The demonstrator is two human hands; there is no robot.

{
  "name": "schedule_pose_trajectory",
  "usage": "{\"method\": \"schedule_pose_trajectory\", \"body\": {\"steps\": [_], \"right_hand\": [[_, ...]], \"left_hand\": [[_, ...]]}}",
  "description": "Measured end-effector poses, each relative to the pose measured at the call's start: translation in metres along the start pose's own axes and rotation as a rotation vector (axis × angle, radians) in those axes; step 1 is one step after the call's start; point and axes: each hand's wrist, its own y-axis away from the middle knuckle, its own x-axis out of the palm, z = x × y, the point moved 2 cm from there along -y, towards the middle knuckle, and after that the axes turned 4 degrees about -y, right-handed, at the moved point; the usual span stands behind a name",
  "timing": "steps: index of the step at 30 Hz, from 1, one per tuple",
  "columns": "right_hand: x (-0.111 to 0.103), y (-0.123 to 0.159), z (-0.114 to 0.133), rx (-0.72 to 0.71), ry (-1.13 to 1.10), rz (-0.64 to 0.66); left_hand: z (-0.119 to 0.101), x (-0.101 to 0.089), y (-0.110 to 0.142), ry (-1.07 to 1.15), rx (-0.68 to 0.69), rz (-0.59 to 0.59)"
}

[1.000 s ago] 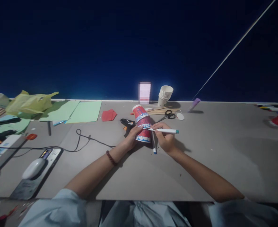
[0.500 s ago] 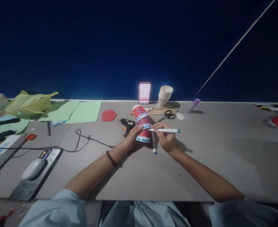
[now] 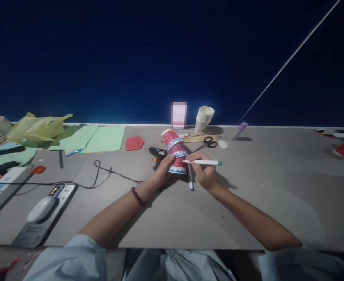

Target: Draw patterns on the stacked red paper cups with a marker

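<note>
A tower of stacked paper cups [image 3: 177, 150], coloured red with blue and white patterned bands, leans to the left above the table. My left hand [image 3: 164, 170] is closed around its lower left side, with the thumb on the cups. My right hand [image 3: 206, 173] pinches a white marker [image 3: 205, 162] with a teal end, its tip at the lowest red cup. Another white marker [image 3: 191, 181] with a blue end lies on the table between my hands. Behind my left hand sits a black hot glue gun [image 3: 158, 154], partly hidden.
Scissors [image 3: 208, 143], wooden sticks [image 3: 195, 137] and a stack of white paper cups [image 3: 204, 119] are behind my hands. Red paper [image 3: 134, 143] and green sheets [image 3: 104, 138] lie left. A phone [image 3: 47, 218] with a white case on it and a power strip [image 3: 5, 187] are nearer.
The cup tower has tilted further left at its top, and its base has risen slightly. The marker in my right hand has shifted a little left, from a band's edge onto the lowest red cup.
</note>
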Motion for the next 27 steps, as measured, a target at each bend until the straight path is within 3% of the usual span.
{"method": "schedule_pose_trajectory", "body": {"steps": [27], "right_hand": [[-0.0009,0.0024,-0.0037,0.046,0.118,0.013]], "left_hand": [[-0.0006,0.001,-0.0003,0.018,-0.004,0.006]]}}
